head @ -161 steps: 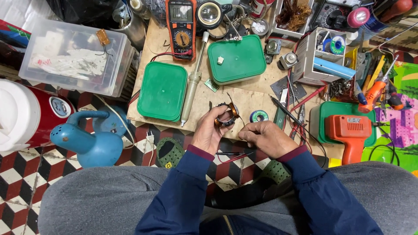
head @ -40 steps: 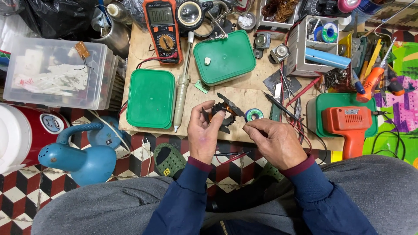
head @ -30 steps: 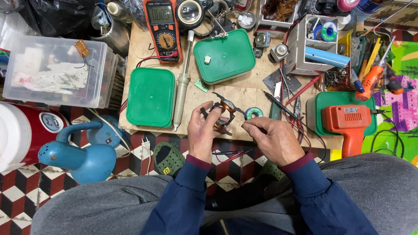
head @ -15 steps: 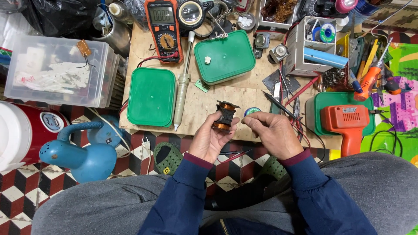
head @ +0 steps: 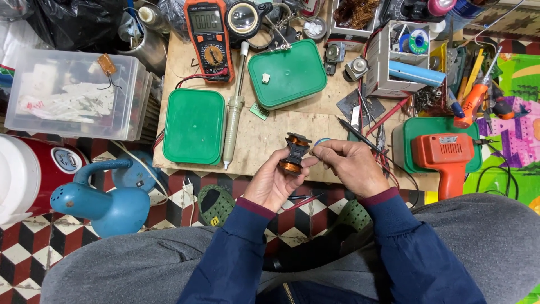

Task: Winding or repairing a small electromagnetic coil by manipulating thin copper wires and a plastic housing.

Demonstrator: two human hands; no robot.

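Small copper-wound coil (head: 293, 157) on a black bobbin, held upright just above the near edge of the wooden work board (head: 264, 126), right of the closed green box (head: 194, 125) and the long soldering iron (head: 234, 107). Left hand (head: 274, 181) curled round the coil's lower half, thumb and fingers closed on the copper winding from below. Right hand (head: 351, 166) just beside it, thumb and forefinger pinched together close to the bobbin's top; probably nipping a fine wire end, though too thin to make out. Best kept low over the board, so a slip lands on wood and not on the chequered floor. Firm but light hold wanted on the winding: squeezing could scuff the thin copper turns. Any pull from the pinching fingers better taken straight along the bobbin, with the left hand steady and turning the coil rather than the wire being dragged sideways. Orange drill (head: 441, 155) and loose probes right of the board near the wrist; worth minding.
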